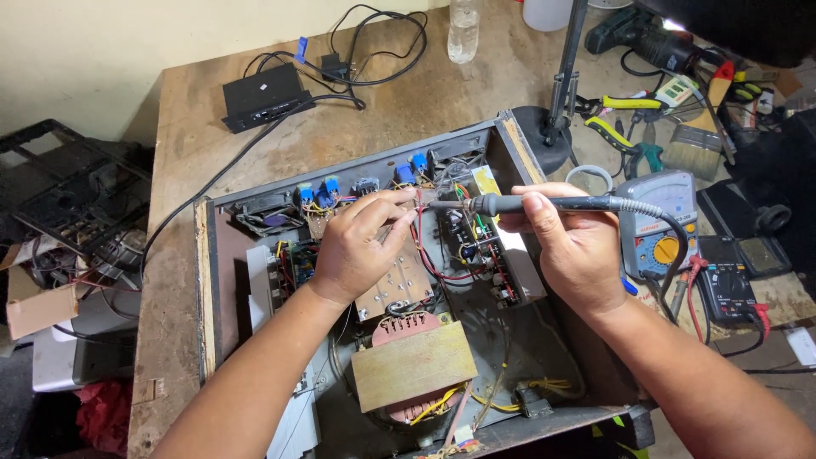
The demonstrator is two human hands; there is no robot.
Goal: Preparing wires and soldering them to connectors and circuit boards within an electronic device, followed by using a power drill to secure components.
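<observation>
A worn brown wooden worktop (255, 144) stands against a plain cream wall (102, 51); beyond its left edge sits a black plastic crate (68, 183).

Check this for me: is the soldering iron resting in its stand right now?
No. The right hand grips the soldering iron over the open chassis, tip pointing at the wiring pinched by the left hand.

Bench clutter — water bottle (463, 30), paintbrush (699, 140), pliers (623, 104), analog multimeter (656, 223).

grey multimeter (656, 223) with yellow dial, right; brown cardboard box (38, 308), left.
</observation>
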